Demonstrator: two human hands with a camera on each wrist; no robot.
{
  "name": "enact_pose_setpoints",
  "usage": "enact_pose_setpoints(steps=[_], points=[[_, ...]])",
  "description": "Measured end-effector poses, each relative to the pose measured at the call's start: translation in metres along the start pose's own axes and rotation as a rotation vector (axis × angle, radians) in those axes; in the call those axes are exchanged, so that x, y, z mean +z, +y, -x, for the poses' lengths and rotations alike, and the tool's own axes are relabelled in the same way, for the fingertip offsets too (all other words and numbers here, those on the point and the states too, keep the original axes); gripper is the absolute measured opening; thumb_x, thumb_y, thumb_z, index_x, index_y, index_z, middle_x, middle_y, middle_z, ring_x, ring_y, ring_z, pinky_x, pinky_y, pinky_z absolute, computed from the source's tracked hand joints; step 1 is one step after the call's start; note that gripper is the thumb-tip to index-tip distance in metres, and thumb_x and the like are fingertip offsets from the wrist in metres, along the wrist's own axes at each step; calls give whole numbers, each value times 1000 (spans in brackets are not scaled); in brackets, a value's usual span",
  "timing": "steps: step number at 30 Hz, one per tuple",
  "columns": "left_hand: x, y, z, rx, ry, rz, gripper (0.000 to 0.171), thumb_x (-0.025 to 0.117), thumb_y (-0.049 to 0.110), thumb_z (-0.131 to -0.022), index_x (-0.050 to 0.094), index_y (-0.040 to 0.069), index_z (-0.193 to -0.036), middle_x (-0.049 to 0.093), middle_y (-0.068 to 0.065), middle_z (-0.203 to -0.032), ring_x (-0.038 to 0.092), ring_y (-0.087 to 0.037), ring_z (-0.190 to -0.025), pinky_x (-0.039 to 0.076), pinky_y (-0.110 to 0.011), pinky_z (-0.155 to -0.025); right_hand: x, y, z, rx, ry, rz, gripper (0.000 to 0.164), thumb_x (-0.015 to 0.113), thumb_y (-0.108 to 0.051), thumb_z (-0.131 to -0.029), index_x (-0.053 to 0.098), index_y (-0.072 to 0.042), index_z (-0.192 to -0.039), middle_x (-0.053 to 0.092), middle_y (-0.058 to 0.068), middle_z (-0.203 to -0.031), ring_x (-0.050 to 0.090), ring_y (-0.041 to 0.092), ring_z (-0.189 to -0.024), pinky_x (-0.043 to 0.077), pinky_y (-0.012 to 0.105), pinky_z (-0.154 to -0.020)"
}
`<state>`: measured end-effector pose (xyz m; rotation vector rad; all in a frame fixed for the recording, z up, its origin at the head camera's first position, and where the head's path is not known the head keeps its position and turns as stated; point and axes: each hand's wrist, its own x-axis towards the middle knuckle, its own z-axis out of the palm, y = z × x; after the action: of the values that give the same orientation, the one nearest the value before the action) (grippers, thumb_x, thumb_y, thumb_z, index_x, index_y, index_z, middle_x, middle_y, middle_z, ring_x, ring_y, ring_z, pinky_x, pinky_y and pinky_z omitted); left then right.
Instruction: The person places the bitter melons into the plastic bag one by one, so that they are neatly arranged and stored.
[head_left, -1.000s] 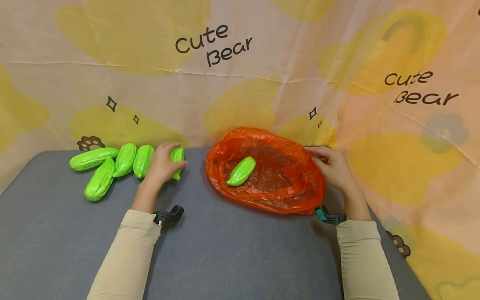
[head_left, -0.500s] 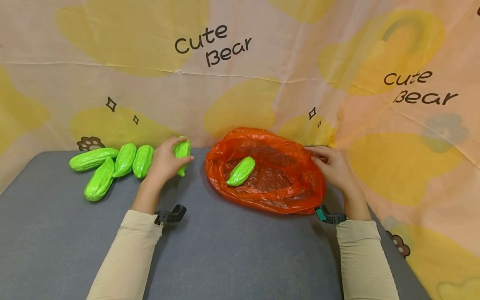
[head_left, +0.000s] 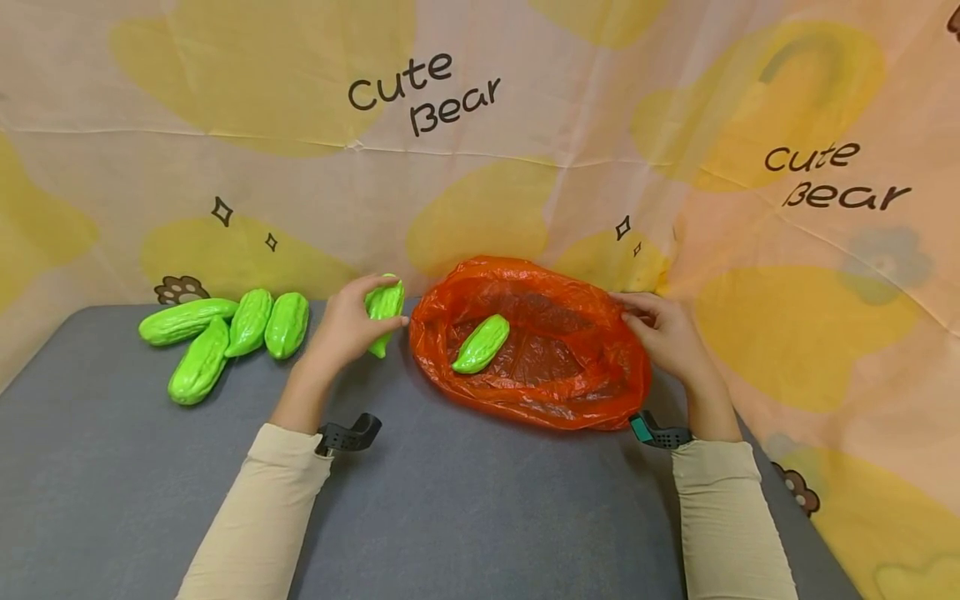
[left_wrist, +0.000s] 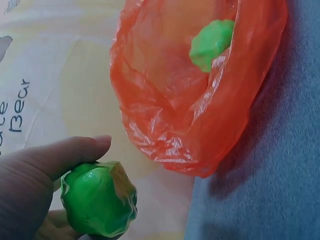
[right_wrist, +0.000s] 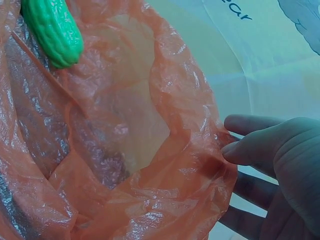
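Note:
My left hand (head_left: 347, 326) grips a bright green, ridged toy bitter melon (head_left: 386, 305) between thumb and fingers, just left of the red plastic bag (head_left: 525, 412). In the left wrist view the held bitter melon (left_wrist: 97, 200) shows end-on, apart from the bag (left_wrist: 175, 135). The bag stands open-mouthed on the table, and another bitter melon (head_left: 482, 343) lies inside it. On the bag's right side my right hand (head_left: 667, 337) pinches the rim. Thumb and forefinger meet at the plastic in the right wrist view, where the hand (right_wrist: 285, 170) is partly behind the bag.
Several more bitter melons (head_left: 287, 325) lie at the back left of the grey table (head_left: 480, 517), some touching each other. A printed cloth (head_left: 300, 167) hangs right behind the table and along its right side.
My left hand has lifted its bitter melon from the row and carried it right, close to the bag's left edge. The right hand and the bag have stayed put.

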<state>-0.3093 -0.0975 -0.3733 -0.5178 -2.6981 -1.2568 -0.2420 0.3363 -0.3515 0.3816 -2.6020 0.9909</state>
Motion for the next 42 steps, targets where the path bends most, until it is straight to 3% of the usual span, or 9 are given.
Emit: enact_pose_setpoints(steps=[10, 17, 19, 26, 37, 42], points=[[9, 21, -1, 47, -36, 10, 61, 80, 19, -85, 59, 7, -141, 50, -20, -152, 42, -39, -145, 31, -55, -122, -3, -2, -1, 18, -4, 5, 33, 61, 2, -97, 69, -2, -128, 70, 24, -124, 67, 28, -97, 45, 0, -77], [22, 36, -1, 62, -82, 24, 60, 81, 22, -84, 60, 11, -140, 46, -21, -155, 39, -40, -148, 30, -55, -122, -5, 3, 3, -5, 13, 5, 31, 63, 3, -96, 70, 1, -126, 69, 27, -123, 65, 5, -92, 45, 0, -77], [26, 38, -1, 69, -91, 29, 60, 81, 22, -84, 61, 11, -139, 46, -21, -155, 39, -39, -147, 31, -55, -122, -5, 4, 4, 0, 15, 7, 31, 63, 3, -96, 70, 0, -126, 69, 27, -124, 65, 7, -93, 44, -1, -78], [36, 48, 0, 89, -124, 39, 61, 82, 22, -83, 62, 12, -139, 48, -19, -155, 40, -37, -147, 34, -54, -120, -2, 3, 7, 13, -4, -23, 33, 61, 3, -97, 68, 0, -129, 68, 27, -126, 69, 37, -100, 45, 0, -78], [48, 76, -2, 164, -159, 69, 59, 83, 19, -83, 62, 14, -138, 55, -11, -150, 45, -31, -144, 35, -50, -121, -1, -1, 3, 31, -15, -31, 33, 60, 1, -98, 68, -1, -130, 67, 25, -129, 68, 36, -103, 45, 0, -78], [56, 89, -6, 176, -179, 84, 58, 83, 20, -83, 63, 16, -138, 55, -8, -149, 49, -28, -141, 43, -47, -115, -1, 1, 1, 18, -14, -20, 32, 60, 1, -98, 68, 0, -129, 66, 26, -129, 68, 37, -102, 45, 0, -78]])
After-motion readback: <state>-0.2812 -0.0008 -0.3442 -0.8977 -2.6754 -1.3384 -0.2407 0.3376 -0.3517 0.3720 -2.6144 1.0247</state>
